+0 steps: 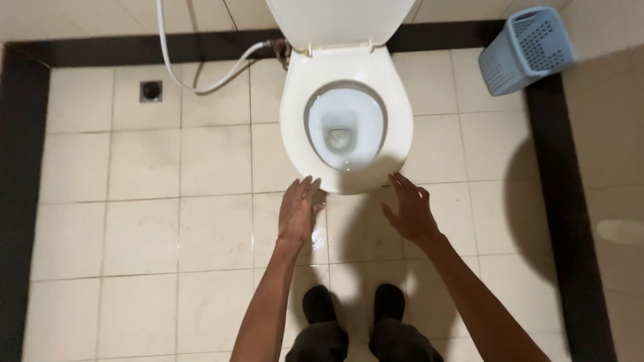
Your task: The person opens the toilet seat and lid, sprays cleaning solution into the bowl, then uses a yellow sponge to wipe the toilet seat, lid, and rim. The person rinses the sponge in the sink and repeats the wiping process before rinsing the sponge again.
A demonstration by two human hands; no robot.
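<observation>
Below, line by line:

Scene: a tiled bathroom floor [168, 221] seen from above, with a white toilet [345, 127] at the top middle.
Toilet: seat down on the bowl, lid [339, 20] raised against the back; water sits in the bowl. Its front rim lies just beyond both hands.
Left hand [297, 211]: released, fingers stretched and close together, palm down; the fingertips are near the front left of the rim. Whether they touch it cannot be told.
Right hand [409, 211]: released too, fingers spread and slightly curled, holding nothing, just short of the front right of the rim.
Feet: two dark shoes [352, 305] stand together on the floor, well back from the bowl, so the person leans forward to reach.
Floor: a wet, shiny patch [318, 234] lies between the left hand and the shoes.
Surroundings: a white hose [194, 80] curves from the wall to the toilet's back left; a floor drain [151, 90] sits far left; a pale blue basket [526, 50] stands tilted in the top right corner.
Risk: likely a slip, since the wet tiles lie right where weight would shift in a forward lean.
Risk: the raised lid could drop onto the hands if the seat is jolted.
</observation>
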